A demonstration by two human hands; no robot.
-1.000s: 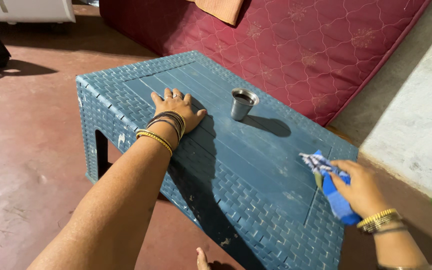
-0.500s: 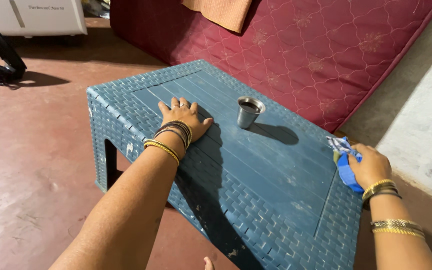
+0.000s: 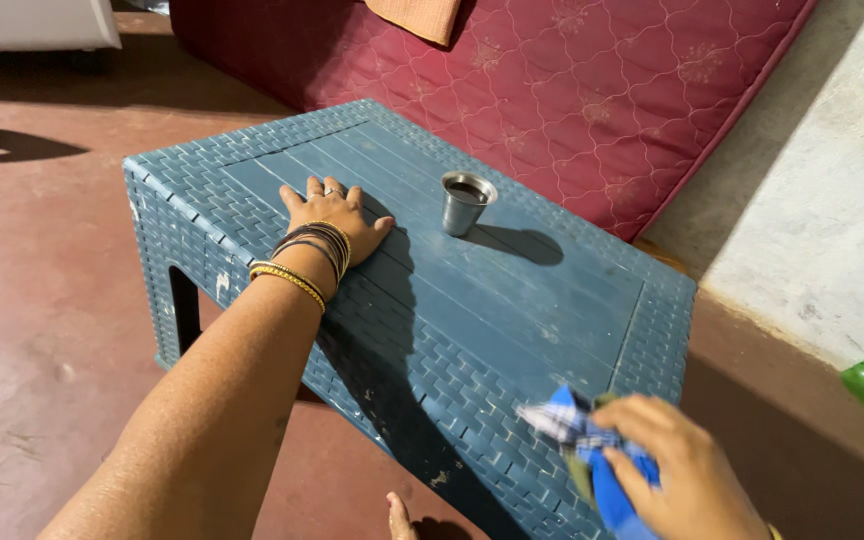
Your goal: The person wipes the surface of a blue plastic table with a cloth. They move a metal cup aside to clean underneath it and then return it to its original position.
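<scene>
My left hand (image 3: pixel 330 214) lay flat, fingers spread, on the worktop (image 3: pixel 512 300), beside the steel cup (image 3: pixel 465 203), seemingly bracing me as I leaned over. My right hand (image 3: pixel 677 472) was closed round a bunched blue checked cloth (image 3: pixel 577 430), pressed on the woven-pattern rim at the corner nearest me, well away from the cup. The cup stood upright, dark liquid inside. The worktop was moulded blue-grey plastic, scuffed. Beyond the cup rose a quilted maroon mattress (image 3: pixel 592 90).
</scene>
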